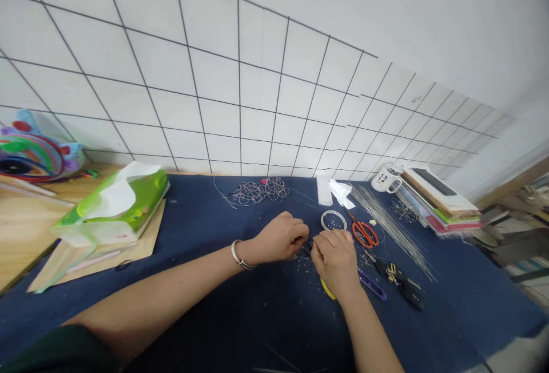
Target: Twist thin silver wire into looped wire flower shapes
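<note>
My left hand (281,237), with a silver bangle (241,256) at the wrist, is closed in a pinch over the dark blue cloth (206,218). Whatever sits in its fingertips is too small to make out. Close beside it, my right hand (337,261) is wrapped round a yellow-handled tool (327,289), most of which the palm hides. A small dark part shows between the two hands, seemingly the tool's head. Tiny clippings lie scattered below the fingers. Just behind my right hand is a round clear dish (333,220) with small bits inside.
Orange-handled scissors (365,234), a purple tool (372,284) and black pliers (403,284) lie at right, near a bundle of thin wires (397,233). Tangled wire (251,193) rests by the wall. A mug (384,179) and stacked books (441,198) stand back right; a tissue pack (115,204) lies left.
</note>
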Available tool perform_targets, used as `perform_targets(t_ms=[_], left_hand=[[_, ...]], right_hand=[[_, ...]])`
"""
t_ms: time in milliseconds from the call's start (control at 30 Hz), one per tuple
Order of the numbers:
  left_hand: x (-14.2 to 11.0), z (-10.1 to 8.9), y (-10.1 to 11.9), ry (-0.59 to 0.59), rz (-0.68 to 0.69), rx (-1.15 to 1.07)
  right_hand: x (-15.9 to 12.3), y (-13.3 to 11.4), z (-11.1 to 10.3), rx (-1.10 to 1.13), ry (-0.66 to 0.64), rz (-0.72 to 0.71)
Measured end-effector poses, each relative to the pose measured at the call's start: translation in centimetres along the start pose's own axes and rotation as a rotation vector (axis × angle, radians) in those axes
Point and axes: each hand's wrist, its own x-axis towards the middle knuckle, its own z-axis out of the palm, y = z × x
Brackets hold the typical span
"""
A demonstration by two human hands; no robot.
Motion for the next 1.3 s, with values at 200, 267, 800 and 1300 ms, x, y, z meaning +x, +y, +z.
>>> perform_targets(t_ms=[200,267,800,1300], left_hand=[[0.0,-0.7,0.3,-0.03,0.02,0.021],[0.0,-0.8,0.4,-0.034,0.038,0.029],[0.3,-1.2,-0.5,-0.011,0.027,-0.058],[0.0,0.5,-0.5,0.004,-0.122,-0.257]], right_hand=[[0.1,0.1,-0.1,0.217,0.085,0.117],[0.1,0.1,-0.1,0.382,0.052,0.22],[0.4,0.4,-0.9,0.61,0.057,0.366],[0.3,0.4,0.3,0.713,0.043,0.543]])
